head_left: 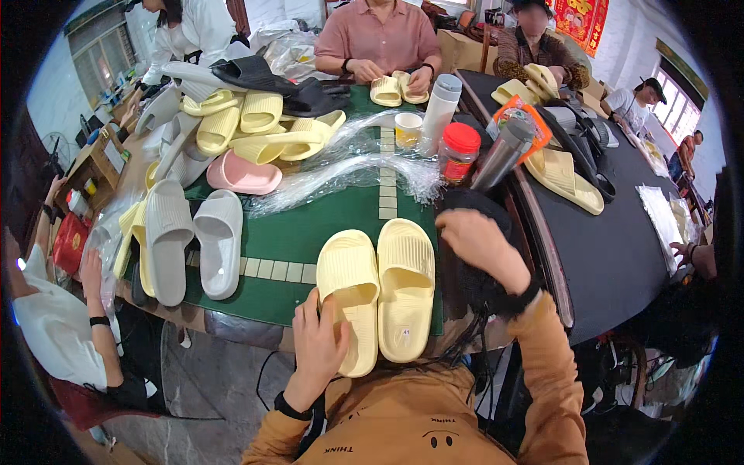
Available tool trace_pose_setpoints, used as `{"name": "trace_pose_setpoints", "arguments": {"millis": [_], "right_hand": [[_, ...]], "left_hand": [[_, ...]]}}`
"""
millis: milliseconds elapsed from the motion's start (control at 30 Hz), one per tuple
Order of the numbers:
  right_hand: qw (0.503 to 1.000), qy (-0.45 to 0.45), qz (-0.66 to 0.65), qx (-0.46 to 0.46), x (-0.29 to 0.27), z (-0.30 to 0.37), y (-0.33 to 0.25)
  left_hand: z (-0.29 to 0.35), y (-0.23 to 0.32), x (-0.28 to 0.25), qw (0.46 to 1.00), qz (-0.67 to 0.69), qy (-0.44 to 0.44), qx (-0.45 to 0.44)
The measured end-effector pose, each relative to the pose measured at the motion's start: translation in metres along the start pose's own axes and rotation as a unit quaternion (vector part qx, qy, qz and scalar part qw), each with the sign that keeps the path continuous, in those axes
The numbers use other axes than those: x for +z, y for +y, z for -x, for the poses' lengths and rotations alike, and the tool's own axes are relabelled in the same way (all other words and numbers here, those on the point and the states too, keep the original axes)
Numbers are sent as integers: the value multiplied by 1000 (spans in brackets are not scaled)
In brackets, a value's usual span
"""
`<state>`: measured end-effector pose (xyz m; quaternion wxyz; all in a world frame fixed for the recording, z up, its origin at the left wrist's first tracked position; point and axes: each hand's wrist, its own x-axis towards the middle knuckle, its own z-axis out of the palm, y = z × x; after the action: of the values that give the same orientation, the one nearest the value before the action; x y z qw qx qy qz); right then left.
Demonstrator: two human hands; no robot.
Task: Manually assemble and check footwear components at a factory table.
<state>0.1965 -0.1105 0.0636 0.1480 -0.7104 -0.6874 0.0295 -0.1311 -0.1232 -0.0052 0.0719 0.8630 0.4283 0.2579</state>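
My left hand [320, 335] rests, fingers loose and parted, against the left yellow slipper [348, 260], while my right hand [484, 246] curls near black cloth [474, 199], grip unclear.

From here I see a numbered sticker [404, 334] inside a yellow slipper [407, 310], black lettering [444, 420] on an orange-brown top [399, 403], perhaps gold characters [580, 12] on a red banner [589, 35]

The centre slippers [406, 298] are ribbed pale yellow, the tabletop [302, 225] green.
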Motion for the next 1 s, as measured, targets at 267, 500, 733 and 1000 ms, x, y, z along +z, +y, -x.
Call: {"name": "trace_pose_setpoints", "arguments": {"millis": [267,500,733,1000], "right_hand": [[963,154,206,-81,68,-82,72],[952,118,262,-102,87,-81,117],[974,152,122,-119,70,-98,92],[981,113,145,-56,63,-87,85]], "left_hand": [[5,-4,4,999,43,30,-9],[2,-3,19,994,99,42,0],[8,-3,16,997,57,42,-14],[5,-1,18,996,71,55,-4]]}}
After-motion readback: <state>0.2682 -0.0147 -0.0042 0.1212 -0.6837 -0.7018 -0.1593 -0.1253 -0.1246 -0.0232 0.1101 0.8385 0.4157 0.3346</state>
